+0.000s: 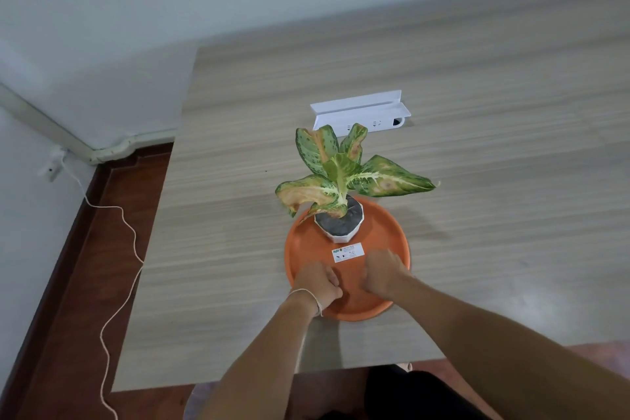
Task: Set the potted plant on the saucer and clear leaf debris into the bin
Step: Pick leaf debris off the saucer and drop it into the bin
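A potted plant (341,174) with green and yellowed leaves stands upright in a small white pot (341,232) on the far half of a round orange saucer (304,249). A white sticker (347,253) lies on the saucer just in front of the pot. My left hand (317,283) rests on the near-left part of the saucer, fingers curled under. My right hand (383,274) rests on the near-right part inside the rim, also curled. I see nothing held in either hand. No loose leaf debris and no bin are visible.
The saucer sits near the front of a wood-grain table (494,181). A white power strip (361,112) lies behind the plant. The table's left edge drops to a dark red floor (78,283), where a white cord (112,283) trails from the wall.
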`<action>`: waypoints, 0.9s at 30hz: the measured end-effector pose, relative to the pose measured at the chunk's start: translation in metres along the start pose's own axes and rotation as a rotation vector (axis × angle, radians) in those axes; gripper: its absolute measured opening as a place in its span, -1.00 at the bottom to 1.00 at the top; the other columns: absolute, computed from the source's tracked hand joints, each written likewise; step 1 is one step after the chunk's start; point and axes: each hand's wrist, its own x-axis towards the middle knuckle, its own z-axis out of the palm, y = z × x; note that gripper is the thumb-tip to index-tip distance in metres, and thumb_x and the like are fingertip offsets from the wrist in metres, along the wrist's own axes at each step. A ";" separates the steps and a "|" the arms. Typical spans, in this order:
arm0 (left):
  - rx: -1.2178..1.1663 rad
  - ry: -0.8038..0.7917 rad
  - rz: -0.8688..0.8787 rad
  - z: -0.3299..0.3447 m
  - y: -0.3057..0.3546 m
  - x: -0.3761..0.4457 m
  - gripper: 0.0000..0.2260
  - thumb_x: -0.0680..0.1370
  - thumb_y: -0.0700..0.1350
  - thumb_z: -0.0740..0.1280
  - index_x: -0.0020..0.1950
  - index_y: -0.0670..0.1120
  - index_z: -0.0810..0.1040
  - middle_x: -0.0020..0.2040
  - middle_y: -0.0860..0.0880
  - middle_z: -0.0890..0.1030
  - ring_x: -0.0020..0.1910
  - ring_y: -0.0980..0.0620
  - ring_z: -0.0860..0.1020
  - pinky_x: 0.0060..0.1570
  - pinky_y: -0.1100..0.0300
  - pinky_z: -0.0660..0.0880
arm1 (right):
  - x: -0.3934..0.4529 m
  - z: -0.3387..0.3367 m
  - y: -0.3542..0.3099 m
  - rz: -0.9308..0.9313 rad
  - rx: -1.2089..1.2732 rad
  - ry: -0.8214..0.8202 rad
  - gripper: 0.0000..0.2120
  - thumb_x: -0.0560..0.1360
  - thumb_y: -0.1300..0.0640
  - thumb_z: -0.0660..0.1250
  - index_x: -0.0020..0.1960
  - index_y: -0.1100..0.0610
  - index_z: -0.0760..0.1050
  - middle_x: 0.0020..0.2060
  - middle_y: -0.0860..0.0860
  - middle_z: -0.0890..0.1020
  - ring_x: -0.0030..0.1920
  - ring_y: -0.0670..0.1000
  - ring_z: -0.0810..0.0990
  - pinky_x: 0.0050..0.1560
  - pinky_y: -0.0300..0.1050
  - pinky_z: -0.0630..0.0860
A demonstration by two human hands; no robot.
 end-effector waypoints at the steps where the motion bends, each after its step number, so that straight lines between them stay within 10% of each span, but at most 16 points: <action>1: -0.079 0.043 -0.018 -0.006 -0.007 -0.001 -0.90 0.32 -0.26 0.48 -0.33 -0.07 0.66 -0.27 0.07 0.64 -0.16 0.02 0.63 -0.03 0.17 0.60 | 0.001 -0.004 -0.002 -0.001 0.014 0.011 -0.79 0.45 0.06 0.37 0.01 0.16 0.58 0.03 0.09 0.65 0.07 0.15 0.63 -0.12 -0.14 0.45; 8: -0.290 0.239 -0.087 -0.056 -0.086 -0.034 -0.90 0.33 -0.25 0.50 -0.30 -0.04 0.72 -0.34 0.08 0.69 -0.31 0.13 0.67 -0.11 0.28 0.62 | -0.005 -0.006 -0.052 -0.076 0.180 0.009 -0.88 0.35 0.12 0.40 -0.34 0.09 0.50 -0.33 0.04 0.56 -0.26 0.11 0.53 -0.26 -0.17 0.38; 27: -0.443 0.592 -0.410 -0.098 -0.361 -0.249 -0.93 0.35 -0.19 0.53 -0.19 -0.08 0.74 -0.36 0.02 0.67 -0.47 0.36 0.52 -0.27 0.44 0.48 | -0.120 0.172 -0.368 -0.629 0.007 -0.252 -0.89 0.30 0.12 0.42 -0.23 0.07 0.72 -0.22 0.04 0.75 -0.15 0.06 0.71 -0.02 -0.11 0.64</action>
